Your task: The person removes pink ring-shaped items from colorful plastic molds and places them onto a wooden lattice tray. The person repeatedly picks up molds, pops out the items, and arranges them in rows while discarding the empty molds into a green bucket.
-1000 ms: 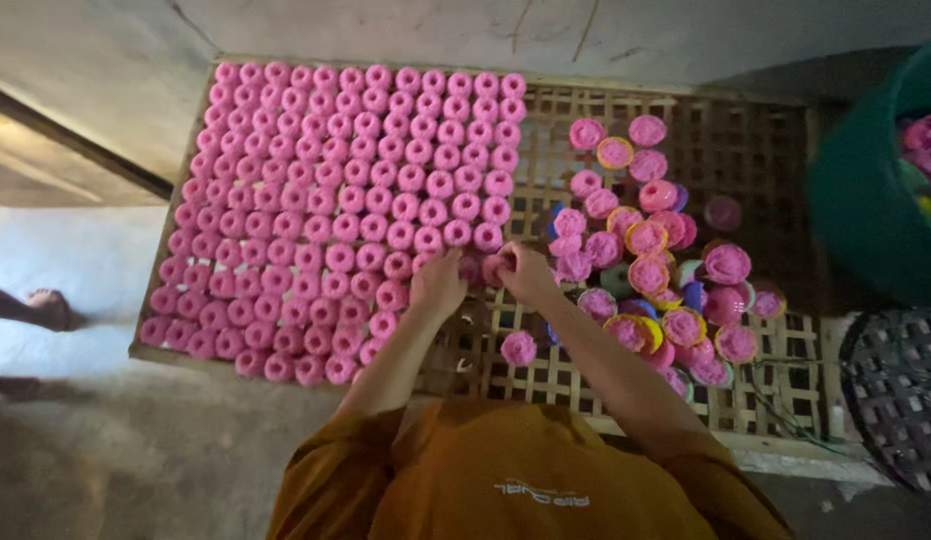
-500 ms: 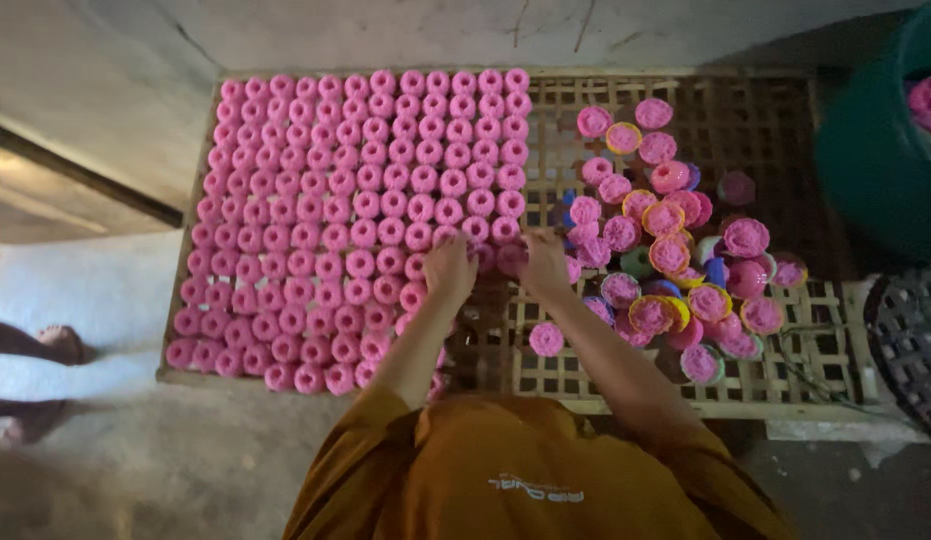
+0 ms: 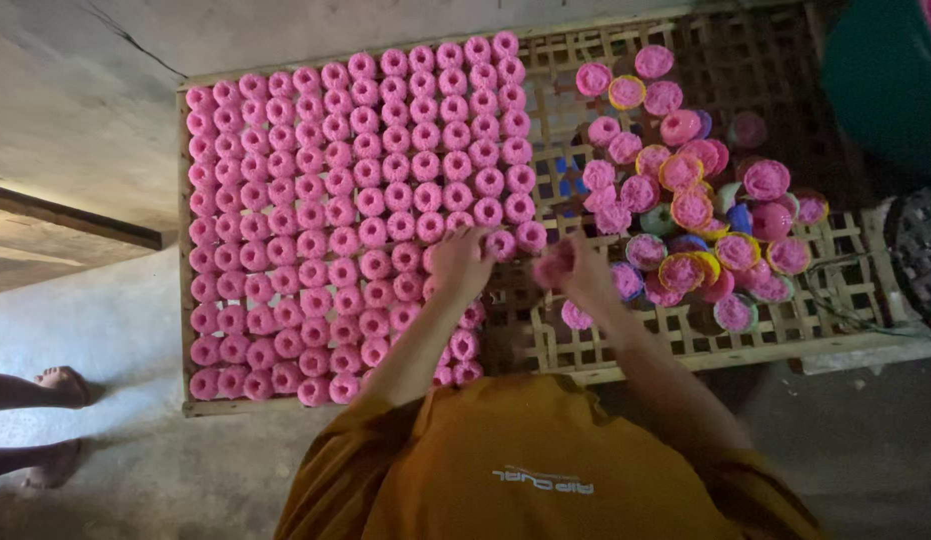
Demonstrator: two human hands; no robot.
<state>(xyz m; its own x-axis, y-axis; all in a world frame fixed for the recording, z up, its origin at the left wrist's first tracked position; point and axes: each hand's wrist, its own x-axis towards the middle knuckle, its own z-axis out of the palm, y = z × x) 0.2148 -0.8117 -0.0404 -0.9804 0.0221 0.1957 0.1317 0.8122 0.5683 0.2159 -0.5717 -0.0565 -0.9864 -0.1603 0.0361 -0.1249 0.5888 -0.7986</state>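
Head view only.

Left hand (image 3: 457, 262): fingers curled down at the near-right edge of the pink block, tips on or just beside the last placed piece (image 3: 501, 243). Can't tell whether they pinch it or only press it.

Right hand (image 3: 583, 268): fingers closed round one pink moulded piece (image 3: 552, 268), held just right of the left fingers, above the slats.

Done so far, judging by layout: a dense grid of pink pieces (image 3: 355, 210) covers the whole half of the bamboo lattice rack (image 3: 545, 340) left of the fingers, rows tight and touching. The row at the fingertips ends right there, and the rows nearer the body stop short of it.

Left to do: a loose heap of filled cups (image 3: 685, 200) sits right of the right fingers, pink filling in yellow, pink, blue and green moulds, jumbled and overlapping. One stray pink piece (image 3: 575, 316) lies just below the right fingers. Bare slats run between the fingers and the heap, and beyond the fingers up the rack.

My read: well past half, since the grid far outnumbers the heap.

Also in frame: a green tub (image 3: 885, 90) far right, and another person's bare feet (image 3: 55, 385) on the floor at left.
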